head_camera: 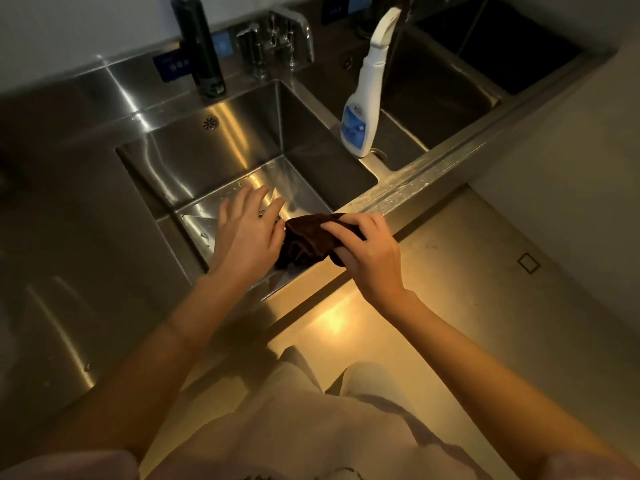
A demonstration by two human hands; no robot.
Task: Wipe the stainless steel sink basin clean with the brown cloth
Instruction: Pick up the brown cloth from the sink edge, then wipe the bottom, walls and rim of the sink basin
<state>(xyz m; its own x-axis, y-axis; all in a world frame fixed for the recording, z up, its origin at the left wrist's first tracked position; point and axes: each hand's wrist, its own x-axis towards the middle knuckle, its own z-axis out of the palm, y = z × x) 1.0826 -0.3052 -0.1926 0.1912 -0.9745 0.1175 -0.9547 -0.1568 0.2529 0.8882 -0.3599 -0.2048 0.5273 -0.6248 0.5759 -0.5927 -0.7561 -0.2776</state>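
The stainless steel sink basin point(221, 157) lies in front of me, its floor wet and streaked. A crumpled brown cloth point(306, 239) hangs over the basin's near right corner. My right hand point(367, 254) is closed on the cloth's right part, fingers pinching it from above at the front rim. My left hand point(247, 228) hovers over the basin floor just left of the cloth, fingers spread, its edge touching or nearly touching the cloth. The drain is hidden under my hands.
A white spray bottle point(363, 98) stands on the divider between this basin and a second basin point(436, 95) to the right. A black dispenser point(201, 46) and a chrome faucet point(291, 32) stand at the back. A steel counter point(69, 237) lies to the left.
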